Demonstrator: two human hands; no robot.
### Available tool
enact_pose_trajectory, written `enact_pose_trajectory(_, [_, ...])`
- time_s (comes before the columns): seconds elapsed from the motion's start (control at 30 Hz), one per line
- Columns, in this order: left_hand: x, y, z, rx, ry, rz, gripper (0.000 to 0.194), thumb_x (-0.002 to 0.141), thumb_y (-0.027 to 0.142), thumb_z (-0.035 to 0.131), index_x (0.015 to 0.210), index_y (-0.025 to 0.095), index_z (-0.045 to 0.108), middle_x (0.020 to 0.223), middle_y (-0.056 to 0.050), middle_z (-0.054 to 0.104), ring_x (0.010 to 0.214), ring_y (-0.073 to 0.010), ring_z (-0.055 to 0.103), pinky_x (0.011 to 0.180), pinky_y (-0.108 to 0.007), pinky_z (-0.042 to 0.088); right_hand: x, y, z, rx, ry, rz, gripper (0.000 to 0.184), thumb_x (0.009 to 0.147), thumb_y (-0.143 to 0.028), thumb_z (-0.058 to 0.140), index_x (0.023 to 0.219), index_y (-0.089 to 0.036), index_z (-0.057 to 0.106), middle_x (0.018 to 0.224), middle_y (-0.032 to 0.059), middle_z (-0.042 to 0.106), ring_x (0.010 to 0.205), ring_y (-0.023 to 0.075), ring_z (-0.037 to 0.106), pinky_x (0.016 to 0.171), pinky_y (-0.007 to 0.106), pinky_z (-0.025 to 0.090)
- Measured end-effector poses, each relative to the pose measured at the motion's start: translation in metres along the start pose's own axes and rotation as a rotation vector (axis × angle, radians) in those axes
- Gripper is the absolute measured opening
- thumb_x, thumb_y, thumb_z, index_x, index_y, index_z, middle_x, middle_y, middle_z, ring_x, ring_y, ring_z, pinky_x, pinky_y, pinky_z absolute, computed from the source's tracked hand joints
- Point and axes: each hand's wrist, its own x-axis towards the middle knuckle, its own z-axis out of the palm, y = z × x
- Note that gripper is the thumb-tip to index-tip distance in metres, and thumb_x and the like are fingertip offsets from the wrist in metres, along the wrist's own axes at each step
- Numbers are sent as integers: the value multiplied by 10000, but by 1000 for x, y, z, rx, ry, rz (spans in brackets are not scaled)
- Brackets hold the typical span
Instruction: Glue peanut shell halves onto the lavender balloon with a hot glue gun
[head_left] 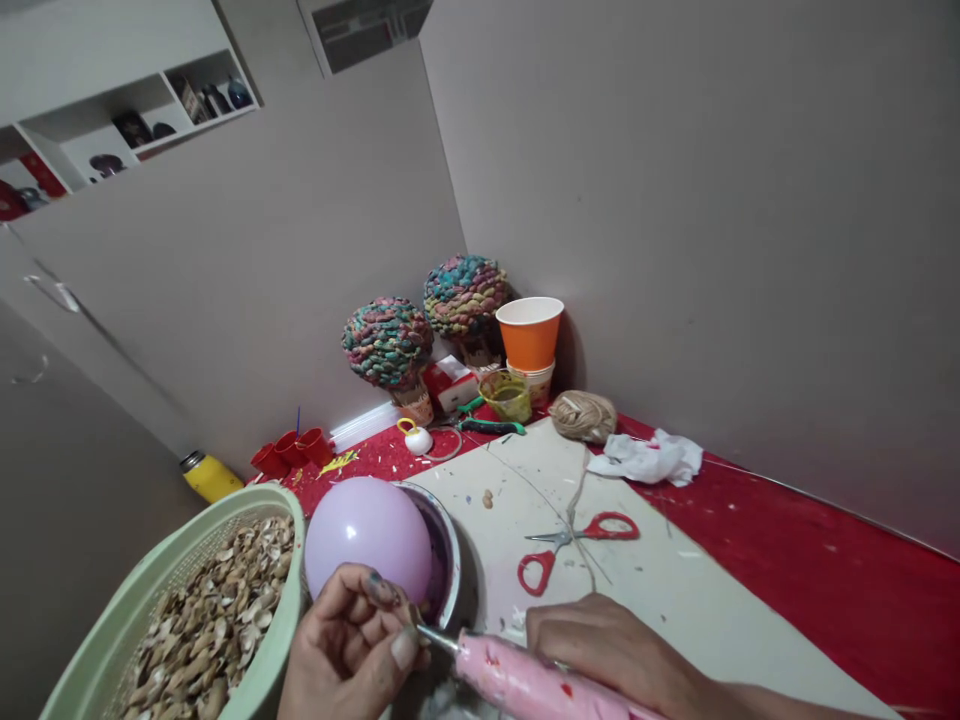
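Observation:
My left hand (356,645) is closed in a pinch on a small brownish peanut shell (409,613), mostly hidden by the fingertips. My right hand (611,650) grips a pink glue gun (510,672), whose metal nozzle reaches the shell. Just behind the left hand, a lilac balloon (367,535) rests in a round metal bowl (450,560). A pale green basket (296,520) at the left holds many peanut shells (217,620). Red-handled scissors (559,540) lie spread beyond my right hand, with a strand of twine across them.
Two balls covered in coloured shells (388,342) stand on small cups at the back. Near them are an orange paper cup (530,335), a yellowish tub (506,397), a twine ball (583,415), a white cloth (652,458), red cups (289,450) and a yellow bottle (210,478).

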Motion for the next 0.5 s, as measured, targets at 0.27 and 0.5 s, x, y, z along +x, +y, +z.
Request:
enact_pose_trajectory(0.27, [-1, -4, 0, -6, 14, 17, 362, 528, 255, 933, 730, 189, 640, 649, 9, 687, 567, -86, 599, 568, -179, 469, 4, -3, -2, -67, 10, -48, 457, 980, -588, 258, 695, -232, 270, 607, -36, 319, 491, 120, 321, 464, 268, 242])
enact_pose_trajectory(0.5, [-1, -5, 1, 9, 31, 8, 384, 514, 254, 938, 725, 183, 626, 651, 6, 678, 576, -90, 589, 575, -189, 469, 4, -4, -2, -116, -17, -22, 442, 989, -571, 261, 712, -227, 233, 618, -42, 301, 495, 112, 295, 466, 267, 222])
